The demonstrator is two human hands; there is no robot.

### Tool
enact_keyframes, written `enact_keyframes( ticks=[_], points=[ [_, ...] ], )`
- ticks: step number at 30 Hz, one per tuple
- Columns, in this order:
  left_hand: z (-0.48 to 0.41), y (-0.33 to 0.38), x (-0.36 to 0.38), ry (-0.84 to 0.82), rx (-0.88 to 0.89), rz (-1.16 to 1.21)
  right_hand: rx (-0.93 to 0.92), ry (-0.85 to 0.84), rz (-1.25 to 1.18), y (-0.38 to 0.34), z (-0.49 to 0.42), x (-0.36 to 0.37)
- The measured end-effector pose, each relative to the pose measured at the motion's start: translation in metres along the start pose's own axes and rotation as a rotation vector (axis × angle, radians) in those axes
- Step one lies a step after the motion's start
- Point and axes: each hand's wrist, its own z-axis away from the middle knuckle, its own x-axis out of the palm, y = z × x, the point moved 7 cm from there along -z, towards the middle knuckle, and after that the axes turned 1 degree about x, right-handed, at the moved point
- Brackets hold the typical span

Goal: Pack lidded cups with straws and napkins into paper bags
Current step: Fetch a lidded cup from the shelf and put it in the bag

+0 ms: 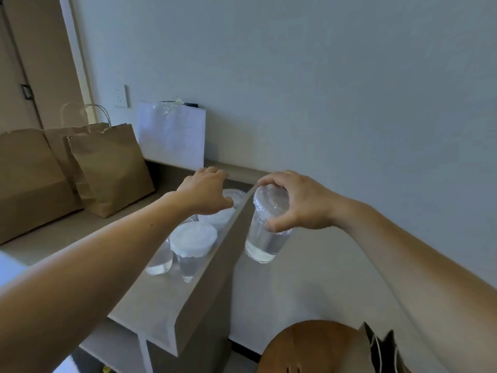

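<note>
Clear lidded plastic cup (265,230): in the air just past the right edge of the grey bench (150,305), right hand (295,203) clamped round its top from above; left hand (204,192) over benched clear lidded cups (193,238), grip undeterminable; hazard: lid pops, cup drops.

One clear lidded cup (266,232), gripped at its lid, hangs beyond the bench (150,313) edge; other lidded cups (192,246) stand clustered on it; brown paper bags (113,168) stand upright far left
</note>
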Motion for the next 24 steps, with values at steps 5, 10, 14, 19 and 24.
enact_keyframes(
  ticks=[5,10,14,19,24],
  points=[
    [-0.017,0.093,0.051,-0.127,0.109,0.027,0.189,0.009,0.006,0.088,0.052,-0.010],
    [-0.017,0.188,0.120,-0.249,0.209,0.075,0.341,0.013,0.023,0.179,0.108,-0.006],
    [-0.009,0.252,0.188,-0.407,0.246,0.110,0.456,0.005,0.014,0.250,0.153,0.002],
    [0.014,0.302,0.282,-0.636,0.221,0.118,0.541,0.006,0.003,0.325,0.191,0.019],
    [0.073,0.315,0.369,-0.982,0.104,0.164,0.572,0.000,-0.052,0.376,0.201,0.048]
  ],
)
